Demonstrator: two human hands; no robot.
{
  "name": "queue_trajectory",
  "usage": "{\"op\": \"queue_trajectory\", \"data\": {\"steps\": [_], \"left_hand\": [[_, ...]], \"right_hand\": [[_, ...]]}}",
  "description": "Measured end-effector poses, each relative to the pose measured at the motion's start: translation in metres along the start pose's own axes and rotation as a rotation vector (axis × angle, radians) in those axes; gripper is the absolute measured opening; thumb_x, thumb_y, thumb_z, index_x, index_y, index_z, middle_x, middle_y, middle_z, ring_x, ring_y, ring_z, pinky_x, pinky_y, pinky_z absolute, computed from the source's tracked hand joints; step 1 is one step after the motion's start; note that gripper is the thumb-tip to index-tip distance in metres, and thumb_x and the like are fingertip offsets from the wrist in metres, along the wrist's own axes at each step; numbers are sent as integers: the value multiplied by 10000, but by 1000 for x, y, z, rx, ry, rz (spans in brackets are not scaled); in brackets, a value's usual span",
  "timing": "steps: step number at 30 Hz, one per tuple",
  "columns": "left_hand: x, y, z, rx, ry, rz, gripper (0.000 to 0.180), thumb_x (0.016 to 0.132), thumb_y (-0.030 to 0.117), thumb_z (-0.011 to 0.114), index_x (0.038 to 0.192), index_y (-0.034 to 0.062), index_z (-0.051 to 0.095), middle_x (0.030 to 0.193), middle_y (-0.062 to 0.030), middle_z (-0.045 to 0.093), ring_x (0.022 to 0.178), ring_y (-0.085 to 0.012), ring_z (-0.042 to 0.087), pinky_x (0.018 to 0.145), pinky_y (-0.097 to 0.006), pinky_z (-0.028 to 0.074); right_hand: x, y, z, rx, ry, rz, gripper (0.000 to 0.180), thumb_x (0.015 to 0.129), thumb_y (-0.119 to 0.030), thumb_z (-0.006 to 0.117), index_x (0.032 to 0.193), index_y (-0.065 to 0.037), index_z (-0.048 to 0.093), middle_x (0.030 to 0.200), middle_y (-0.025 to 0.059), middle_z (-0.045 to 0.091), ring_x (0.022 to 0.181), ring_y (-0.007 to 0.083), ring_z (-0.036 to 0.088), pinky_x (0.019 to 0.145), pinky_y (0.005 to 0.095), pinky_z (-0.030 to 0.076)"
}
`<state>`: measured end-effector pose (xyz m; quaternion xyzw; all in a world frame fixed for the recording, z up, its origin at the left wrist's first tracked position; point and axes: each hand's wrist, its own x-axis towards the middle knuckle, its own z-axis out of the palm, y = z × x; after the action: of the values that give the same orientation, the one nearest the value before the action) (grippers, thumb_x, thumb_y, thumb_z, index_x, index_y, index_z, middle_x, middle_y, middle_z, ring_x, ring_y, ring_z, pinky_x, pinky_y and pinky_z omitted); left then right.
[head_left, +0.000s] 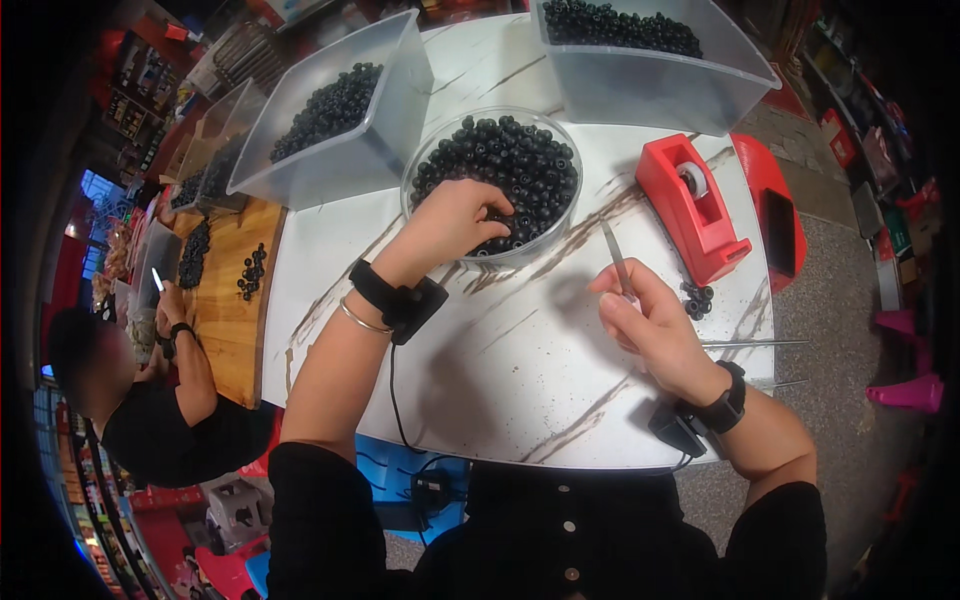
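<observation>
Head view: left hand (455, 222) is resting half-curled on black balls (535, 165), can't tell if it's holding one; right hand (648, 318) is gripping a thin blade (615, 250); picking seems to be happening, next move likely needing a ball lifted from the round tub (520, 261) sitting on the white table (500, 400)

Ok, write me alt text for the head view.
A person's left hand reaches into black beads in a round clear tub, while the right hand holds a slim metal blade. Translucent bins of similar beads and a red tape dispenser share the white table. At left, another person is beside a wooden table.
</observation>
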<state>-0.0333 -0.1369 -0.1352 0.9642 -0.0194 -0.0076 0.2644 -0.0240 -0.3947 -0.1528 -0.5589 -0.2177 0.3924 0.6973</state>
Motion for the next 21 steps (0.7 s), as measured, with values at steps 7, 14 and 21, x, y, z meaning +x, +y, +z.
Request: {"op": "queue_trajectory", "data": {"steps": [7,14,21], "left_hand": [[-2,5,2,86,34,24,195,660,91,648,840,16,635,749,-155,604,676,-291,570,627,-349,448],[-2,-1,4,-28,109,84,128,711,82,620,779,-17,574,634,-70,554,491,-113,454,470,-248,378],[-32,51,2,-1546,-132,-86,118,795,81,538,864,42,451,903,-143,561,472,10,328,394,-107,243]], "right_hand": [[0,1,1,-3,1,-4,159,875,-189,505,964,-56,495,754,-40,461,626,-2,408,518,140,310],[0,3,2,-61,-2,6,160,875,-191,505,962,-57,496,793,-36,466,636,3,418,521,143,322],[-2,1,0,-1,-37,29,180,900,-204,452,1002,-59,480,728,-27,463,591,7,375,500,146,290]]}}
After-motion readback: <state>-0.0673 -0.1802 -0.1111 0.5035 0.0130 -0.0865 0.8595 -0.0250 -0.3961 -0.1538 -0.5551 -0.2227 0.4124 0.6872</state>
